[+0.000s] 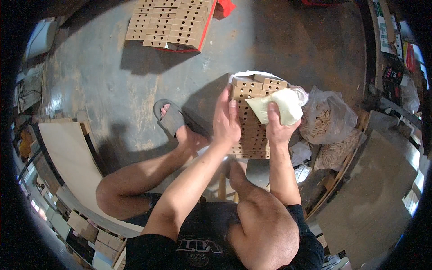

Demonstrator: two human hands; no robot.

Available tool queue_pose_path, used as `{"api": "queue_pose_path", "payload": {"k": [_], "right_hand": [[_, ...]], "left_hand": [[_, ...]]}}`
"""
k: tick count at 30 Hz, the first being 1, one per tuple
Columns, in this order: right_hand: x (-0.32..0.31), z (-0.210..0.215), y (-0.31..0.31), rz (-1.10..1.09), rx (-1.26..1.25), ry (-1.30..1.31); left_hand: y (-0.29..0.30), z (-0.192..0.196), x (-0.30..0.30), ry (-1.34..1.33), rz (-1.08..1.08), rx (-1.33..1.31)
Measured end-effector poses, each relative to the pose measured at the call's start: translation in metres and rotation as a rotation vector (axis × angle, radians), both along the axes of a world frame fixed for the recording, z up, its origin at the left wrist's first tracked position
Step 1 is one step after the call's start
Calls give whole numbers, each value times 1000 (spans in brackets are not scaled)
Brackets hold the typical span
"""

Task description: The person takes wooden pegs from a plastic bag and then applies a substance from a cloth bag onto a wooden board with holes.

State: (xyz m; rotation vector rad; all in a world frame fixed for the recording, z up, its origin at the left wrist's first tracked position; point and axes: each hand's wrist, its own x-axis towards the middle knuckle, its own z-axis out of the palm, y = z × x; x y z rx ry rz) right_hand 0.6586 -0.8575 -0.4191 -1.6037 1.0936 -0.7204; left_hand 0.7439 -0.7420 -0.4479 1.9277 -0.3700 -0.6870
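Note:
My right hand (281,130) grips a soft, bulging pale-cream plastic bag (284,104), its thumb pressed on the front. The bag's pointed corner aims left over a stack of drilled wooden blocks (253,143) that stands in front of me. Each visible block end has dark round holes. Along the stack's left side lies my left hand (227,120), fingers stretched out flat against it and thumb on the near edge. A white rim (254,73) curves behind the stack. The bag hides part of the block faces.
A clear bag of wooden dowels (323,123) sits to the right, with a second dowel bag (336,150) below it. More drilled blocks (173,22) stand in a red-edged box ahead on the floor. Boards (67,157) lean at left; a wide panel (373,189) is at right.

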Motion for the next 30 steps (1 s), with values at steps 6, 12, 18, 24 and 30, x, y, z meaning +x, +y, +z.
{"api": "queue_pose_path", "payload": {"k": [6, 12, 18, 24, 30], "right_hand": [[9, -14, 1, 112, -148, -52], [15, -13, -2, 203, -329, 10], [2, -3, 9, 64, -167, 99], [-10, 1, 8, -19, -75, -28], [-16, -11, 5, -20, -100, 80]], "left_hand": [[-3, 0, 0, -13, -14, 24], [-4, -2, 1, -29, -28, -17], [0, -7, -1, -27, -10, -39], [0, 0, 0, 19, 5, -49], [-5, -2, -1, -22, 9, -74]]}}
